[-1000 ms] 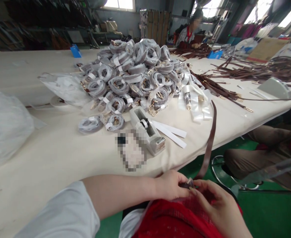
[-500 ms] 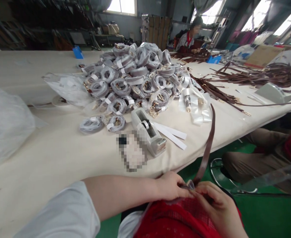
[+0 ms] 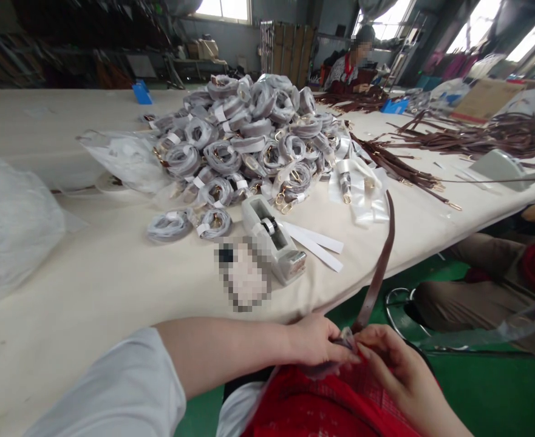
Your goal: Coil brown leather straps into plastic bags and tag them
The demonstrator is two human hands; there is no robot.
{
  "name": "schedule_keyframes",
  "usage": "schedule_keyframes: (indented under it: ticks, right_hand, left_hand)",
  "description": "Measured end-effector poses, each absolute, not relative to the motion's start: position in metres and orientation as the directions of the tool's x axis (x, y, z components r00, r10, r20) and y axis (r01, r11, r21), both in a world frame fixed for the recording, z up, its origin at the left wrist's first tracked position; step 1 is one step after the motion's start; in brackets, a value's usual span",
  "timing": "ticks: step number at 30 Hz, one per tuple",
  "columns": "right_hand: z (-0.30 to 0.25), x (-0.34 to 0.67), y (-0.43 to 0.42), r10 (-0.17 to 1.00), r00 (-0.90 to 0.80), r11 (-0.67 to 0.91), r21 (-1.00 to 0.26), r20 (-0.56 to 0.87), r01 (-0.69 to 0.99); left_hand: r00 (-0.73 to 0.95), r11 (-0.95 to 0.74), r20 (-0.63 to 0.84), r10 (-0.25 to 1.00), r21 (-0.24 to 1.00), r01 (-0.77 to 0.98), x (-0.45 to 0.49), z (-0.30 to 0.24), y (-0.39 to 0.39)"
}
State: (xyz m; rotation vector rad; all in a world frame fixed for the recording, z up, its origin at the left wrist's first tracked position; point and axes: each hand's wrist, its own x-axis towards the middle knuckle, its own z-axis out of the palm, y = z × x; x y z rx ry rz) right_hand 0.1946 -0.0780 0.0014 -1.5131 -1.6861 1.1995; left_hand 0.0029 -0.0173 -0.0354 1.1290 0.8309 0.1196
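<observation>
Pinches with curled fingers point(image 3: 345, 352) of the left hand point(image 3: 315, 341), at the lower middle of the frame, a film-wrapped bundle point(image 3: 347, 335): crinkled, clear, shiny plastic around something dark, over a red cloth point(image 3: 303, 403). Bends the right hand point(image 3: 401, 367) in from the lower right, thumb and forefinger drawn close together at the bundle's side; cannot tell whether or not gripping film between the tips. Sees just behind the hands a flat, smooth brown strap point(image 3: 379, 273), gently curved, running up over the edge of the cream-coloured table point(image 3: 112, 291) to a narrow end right of centre; cannot tell about any join to the bundle. Faces, at upper centre, a heap of round coils point(image 3: 249, 130) in hazy grey film, girdled with white paper bands point(image 3: 202, 229) and dotted with gold-coloured clasps point(image 3: 296, 176). Has nearer a blocky, pale grey tape dispenser point(image 3: 289, 267) and, just right of it, two flat white strips point(image 3: 315, 246), fanned apart. Compared with half a second ago, keeps both hands in nearly the same spot; compared with one second ago, shows less of the dark piece between them. Finds heap, dispenser and strips unmoved.
</observation>
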Motion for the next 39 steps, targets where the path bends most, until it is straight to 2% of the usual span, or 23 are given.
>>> schedule_keyframes:
  ticks: [4, 8, 15, 21, 29, 33, 37, 39]
  right_hand:
    - [-0.005, 0.196, -0.079, 0.962, -0.192, -0.124, -0.935, -0.196, 0.331]
    - [-0.011, 0.195, -0.082, 0.972, -0.144, -0.136, -0.943, -0.187, 0.305]
    - [-0.004, 0.200, -0.083, 0.973, -0.183, -0.061, -0.917, -0.143, 0.394]
    - [0.004, 0.208, -0.079, 0.929, -0.306, -0.012, -0.846, -0.207, 0.533]
    - [0.001, 0.226, -0.071, 0.972, -0.204, 0.033, -0.792, -0.117, 0.609]
    - [0.000, 0.246, -0.064, 0.995, -0.028, -0.071, -0.874, -0.096, 0.482]
    - [0.002, 0.244, -0.056, 0.972, 0.095, -0.232, -0.931, -0.213, 0.283]
    - [0.001, 0.234, -0.050, 0.955, 0.118, -0.286, -0.951, -0.272, 0.120]
  left_hand:
    - [0.697, 0.332, -0.478, 0.535, 0.877, 0.347, 0.001, -0.034, -0.016]
    - [0.743, 0.356, -0.444, 0.501, 0.888, 0.291, 0.002, -0.038, -0.015]
    - [0.715, 0.282, -0.498, 0.492, 0.867, 0.410, 0.002, -0.039, -0.014]
    - [0.731, 0.227, -0.475, 0.489, 0.879, 0.419, 0.001, -0.029, -0.015]
    - [0.771, 0.408, -0.473, 0.427, 0.861, 0.303, 0.001, -0.024, -0.018]
    - [0.798, 0.430, -0.421, 0.431, 0.873, 0.229, 0.002, -0.025, -0.018]
    - [0.830, 0.375, -0.319, 0.457, 0.916, 0.145, 0.004, -0.027, -0.019]
    - [0.851, 0.331, -0.288, 0.439, 0.932, 0.145, 0.004, -0.028, -0.019]
